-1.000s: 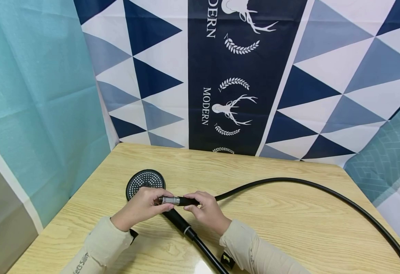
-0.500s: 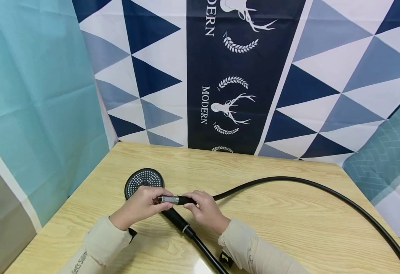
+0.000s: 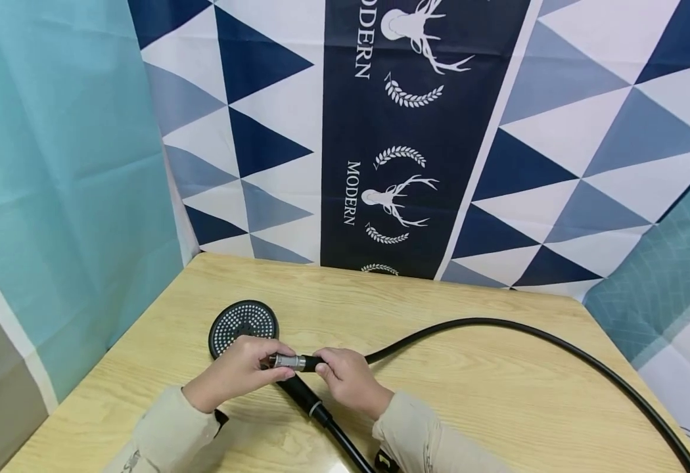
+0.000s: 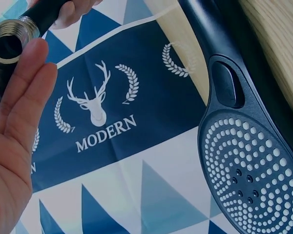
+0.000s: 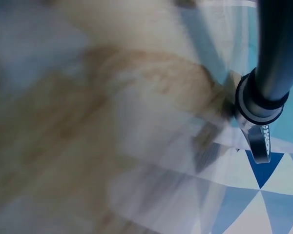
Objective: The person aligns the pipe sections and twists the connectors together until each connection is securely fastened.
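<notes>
Pinches a silvery metal connector (image 3: 288, 362) between thumb and fingers of the left hand (image 3: 238, 372), above the left part of the desk (image 3: 487, 401). Grips a black hose end (image 3: 311, 364) with the curled thumb and fingers of the right hand (image 3: 352, 382), just beside the other. Lines up connector and hose end, touching, in the space between both hands. Has the black hose (image 3: 481, 322) running rightward from there in a wide arc over the desk, then out at the lower right.

Has a black shower head (image 3: 243, 318) on the desk, with its round, pale-dotted face turned up and partly hidden by the left hand. Shows its handle (image 3: 299, 393) slanting down between the forearms, with a light ring near the end and a black tube beyond.

Shows the connector's hollow mouth and threads beside the left fingers in the left wrist view. Gives mostly blur in the right wrist view. Has a triangle-patterned cloth (image 3: 268, 138) hanging behind the desk.
</notes>
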The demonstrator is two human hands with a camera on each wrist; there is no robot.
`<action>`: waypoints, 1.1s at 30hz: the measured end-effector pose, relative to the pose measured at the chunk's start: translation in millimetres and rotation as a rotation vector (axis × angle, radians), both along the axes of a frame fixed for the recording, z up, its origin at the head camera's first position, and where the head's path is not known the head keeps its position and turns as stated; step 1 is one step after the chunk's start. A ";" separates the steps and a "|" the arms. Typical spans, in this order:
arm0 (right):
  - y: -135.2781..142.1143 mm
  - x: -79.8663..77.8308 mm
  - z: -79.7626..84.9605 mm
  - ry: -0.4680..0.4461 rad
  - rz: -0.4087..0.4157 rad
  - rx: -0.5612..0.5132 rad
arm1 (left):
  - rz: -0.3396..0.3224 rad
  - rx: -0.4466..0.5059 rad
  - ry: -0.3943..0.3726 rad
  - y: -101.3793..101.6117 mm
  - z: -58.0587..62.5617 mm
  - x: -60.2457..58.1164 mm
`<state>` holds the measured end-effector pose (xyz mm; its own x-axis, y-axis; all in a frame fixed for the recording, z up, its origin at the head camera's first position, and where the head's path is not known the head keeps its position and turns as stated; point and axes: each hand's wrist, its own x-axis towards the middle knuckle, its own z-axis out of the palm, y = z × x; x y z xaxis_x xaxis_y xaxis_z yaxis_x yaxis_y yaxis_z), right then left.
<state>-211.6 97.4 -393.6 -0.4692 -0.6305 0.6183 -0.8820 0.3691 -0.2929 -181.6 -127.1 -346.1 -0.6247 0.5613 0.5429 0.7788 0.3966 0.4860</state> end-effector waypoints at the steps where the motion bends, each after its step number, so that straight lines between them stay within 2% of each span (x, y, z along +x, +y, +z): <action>1: -0.1 0.4 -0.9 -0.008 -0.003 -0.006 | -0.001 -0.003 0.008 -0.2 0.1 -0.2; 4: -0.6 1.4 -2.7 -0.113 0.017 -0.065 | 0.000 -0.007 0.020 -1.1 -0.1 -0.7; 6: -2.0 2.0 -3.6 -0.233 0.058 -0.161 | 0.004 -0.009 0.025 -2.1 -0.5 -0.8; 8: -4.3 2.2 -4.4 -0.312 0.109 -0.278 | 0.009 -0.008 0.030 -3.7 -1.1 -1.5; 10: -6.9 2.2 -5.0 -0.361 0.152 -0.378 | 0.007 0.000 0.036 -5.8 -1.2 -2.4; 12: -9.0 1.9 -4.0 -0.370 0.171 -0.435 | 0.003 0.015 0.041 -7.4 -1.3 -3.5; 16: -11.0 1.6 0.3 -0.409 0.159 -0.445 | 0.002 0.023 0.061 -8.0 -1.8 -5.3; 20: -13.8 0.3 7.1 -0.467 0.127 -0.443 | 0.038 0.005 0.086 -6.5 -0.5 -5.5; 26: -14.6 0.5 10.6 -0.522 0.066 -0.464 | 0.079 -0.046 0.030 -4.2 2.9 -4.1; 33: -15.6 -1.0 13.5 -0.534 0.025 -0.475 | 0.104 -0.065 0.053 -2.4 5.6 -6.3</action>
<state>-212.6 81.8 -380.2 -0.7733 -0.3646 0.5187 -0.5798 0.0756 -0.8113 -187.9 -129.5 -340.4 -0.6525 0.5300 0.5415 0.7559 0.5058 0.4158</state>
